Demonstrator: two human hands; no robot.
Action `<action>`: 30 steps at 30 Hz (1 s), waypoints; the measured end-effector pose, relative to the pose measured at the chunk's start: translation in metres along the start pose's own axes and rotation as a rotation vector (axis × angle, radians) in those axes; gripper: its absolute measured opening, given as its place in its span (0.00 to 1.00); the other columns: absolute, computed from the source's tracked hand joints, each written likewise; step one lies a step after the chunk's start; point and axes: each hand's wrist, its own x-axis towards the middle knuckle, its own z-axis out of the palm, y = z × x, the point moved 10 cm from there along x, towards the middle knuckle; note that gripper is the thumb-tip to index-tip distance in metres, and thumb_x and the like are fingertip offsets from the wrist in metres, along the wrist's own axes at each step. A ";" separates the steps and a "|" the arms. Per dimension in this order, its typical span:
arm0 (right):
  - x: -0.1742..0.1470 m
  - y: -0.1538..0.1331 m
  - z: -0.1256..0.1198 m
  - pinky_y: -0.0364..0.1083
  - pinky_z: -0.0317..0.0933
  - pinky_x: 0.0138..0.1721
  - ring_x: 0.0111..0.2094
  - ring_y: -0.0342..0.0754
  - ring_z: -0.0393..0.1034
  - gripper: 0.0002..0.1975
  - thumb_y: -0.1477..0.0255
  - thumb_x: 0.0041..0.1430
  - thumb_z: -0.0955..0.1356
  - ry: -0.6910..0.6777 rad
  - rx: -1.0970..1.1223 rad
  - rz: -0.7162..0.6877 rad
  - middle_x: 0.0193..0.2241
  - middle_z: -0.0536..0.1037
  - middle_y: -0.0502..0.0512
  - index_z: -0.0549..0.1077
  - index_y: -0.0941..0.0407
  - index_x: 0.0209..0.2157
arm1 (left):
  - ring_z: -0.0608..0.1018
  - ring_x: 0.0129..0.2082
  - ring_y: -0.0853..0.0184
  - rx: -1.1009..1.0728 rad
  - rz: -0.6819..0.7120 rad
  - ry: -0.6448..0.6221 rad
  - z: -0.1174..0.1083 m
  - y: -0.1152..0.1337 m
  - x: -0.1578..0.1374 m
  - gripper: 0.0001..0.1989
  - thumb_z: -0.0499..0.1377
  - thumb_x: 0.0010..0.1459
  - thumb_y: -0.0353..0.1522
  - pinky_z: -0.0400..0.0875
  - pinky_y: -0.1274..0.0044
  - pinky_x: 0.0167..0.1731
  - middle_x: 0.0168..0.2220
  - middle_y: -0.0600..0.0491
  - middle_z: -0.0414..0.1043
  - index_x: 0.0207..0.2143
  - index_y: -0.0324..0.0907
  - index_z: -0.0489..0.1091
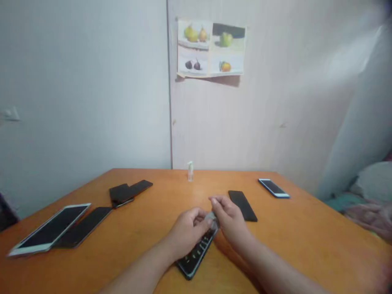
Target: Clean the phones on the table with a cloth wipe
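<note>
A black calculator-like device [193, 261] with rows of white-marked keys lies slantwise on the table, its near end toward me. My left hand [189, 230] is curled over its upper part, the thumb pressing near a pale grey patch [212, 217] at the far end. Whether this patch is a display or something laid on it, I cannot tell. At the right side of that end is my right hand [229, 217], its thumb and index finger pinched together. Anything between those fingertips is too small to make out. Both hands partly cover the device.
On the orange-brown table [165, 192], a black phone [243, 205] lies just beyond my right hand and a blue-edged phone [273, 188] farther right. Leftward are a white tablet [52, 228], a dark phone [84, 226] and stacked dark devices [122, 194]. A small clear bottle [190, 172] stands at the back.
</note>
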 end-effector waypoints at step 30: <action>0.015 0.034 -0.014 0.46 0.63 0.33 0.28 0.46 0.71 0.12 0.71 0.54 0.64 -0.109 -0.404 -0.032 0.28 0.78 0.53 0.78 0.57 0.35 | 0.72 0.49 0.53 0.649 0.027 -0.074 -0.029 0.005 -0.010 0.37 0.67 0.41 0.51 0.68 0.67 0.47 0.49 0.46 0.69 0.51 0.44 0.68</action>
